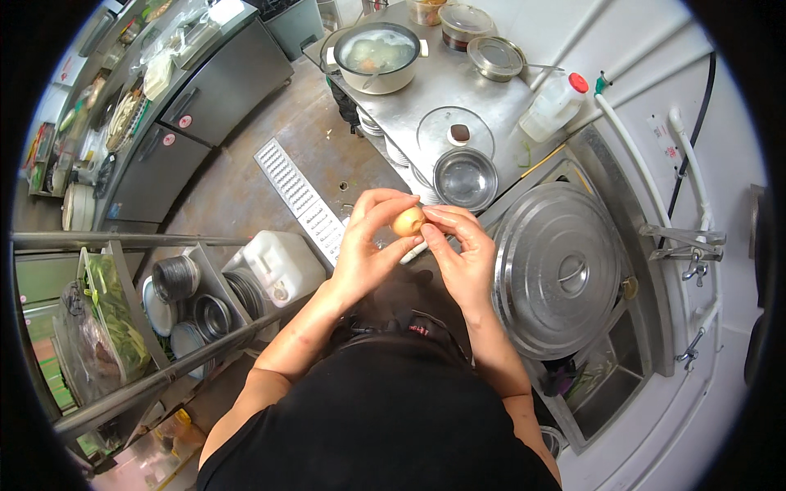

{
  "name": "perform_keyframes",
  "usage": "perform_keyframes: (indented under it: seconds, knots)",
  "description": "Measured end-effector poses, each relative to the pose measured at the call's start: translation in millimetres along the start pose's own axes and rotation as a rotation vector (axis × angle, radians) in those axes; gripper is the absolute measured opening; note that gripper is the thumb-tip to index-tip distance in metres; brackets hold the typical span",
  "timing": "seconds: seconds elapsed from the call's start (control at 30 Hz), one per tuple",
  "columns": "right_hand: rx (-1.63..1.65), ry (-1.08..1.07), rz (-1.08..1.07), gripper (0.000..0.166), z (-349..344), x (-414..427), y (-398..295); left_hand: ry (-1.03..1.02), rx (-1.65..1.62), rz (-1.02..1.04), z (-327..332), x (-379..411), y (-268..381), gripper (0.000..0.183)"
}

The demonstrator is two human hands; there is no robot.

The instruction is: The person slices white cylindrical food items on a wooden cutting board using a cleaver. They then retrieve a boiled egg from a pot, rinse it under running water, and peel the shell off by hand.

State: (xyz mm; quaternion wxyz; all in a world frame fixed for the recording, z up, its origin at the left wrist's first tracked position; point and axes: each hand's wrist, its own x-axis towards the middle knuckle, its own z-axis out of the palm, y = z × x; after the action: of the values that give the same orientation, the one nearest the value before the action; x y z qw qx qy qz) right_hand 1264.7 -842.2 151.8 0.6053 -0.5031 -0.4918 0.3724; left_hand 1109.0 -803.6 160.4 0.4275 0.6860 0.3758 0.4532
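Observation:
A small yellowish-brown round thing, perhaps an egg or an onion (408,221), is held up between both hands in front of my body. My left hand (374,236) grips it from the left with thumb and fingers. The fingertips of my right hand (457,245) pinch its right side. Just beyond the hands, a steel bowl (465,180) sits at the near end of a steel table (399,113), beside a glass lid (433,132). Farther off on the table, a white pot (379,78) holds cloudy liquid with pale pieces and a utensil.
On the right, a large round steel lid (540,307) covers part of a sink (614,393). A plastic jug with a red cap (552,107) stands by the wall. Shelves with bowls (212,316) and a white canister (285,264) are at left. A steel fridge counter (227,73) lies beyond.

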Motion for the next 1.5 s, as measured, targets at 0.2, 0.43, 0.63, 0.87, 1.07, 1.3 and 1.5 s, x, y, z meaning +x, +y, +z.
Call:
perform_keyframes:
  seconds: [0.2, 0.43, 0.63, 0.87, 1.07, 1.3, 1.5]
  knots:
    - [0.013, 0.031, 0.087, 0.013, 12, -1, -4, -0.003, 0.239, 0.054, -14, 3, 13, 0.051]
    - [0.087, 0.131, 0.148, 0.009, 53, 9, 11, -0.094, 0.195, 0.013, -51, 13, 2, 0.055]
    - [0.294, 0.079, 0.34, 0.011, 81, 25, 10, -0.087, -0.222, -0.227, -79, 18, -19, 0.055]
    - [0.358, -0.003, 0.305, 0.016, 105, 37, 14, -0.053, 0.077, -0.155, -106, 27, -28, 0.044]
    - [0.171, 0.023, 0.22, 0.01, 112, 39, 26, -0.043, 0.029, -0.166, -112, 28, -28, 0.045]
    - [0.197, 0.023, 0.328, 0.006, 111, 37, 23, -0.058, -0.402, -0.39, -109, 24, -25, 0.044]
    - [0.645, -0.034, 0.501, 0.016, 99, 37, 9, -0.084, -0.505, -0.442, -108, 27, -27, 0.043]
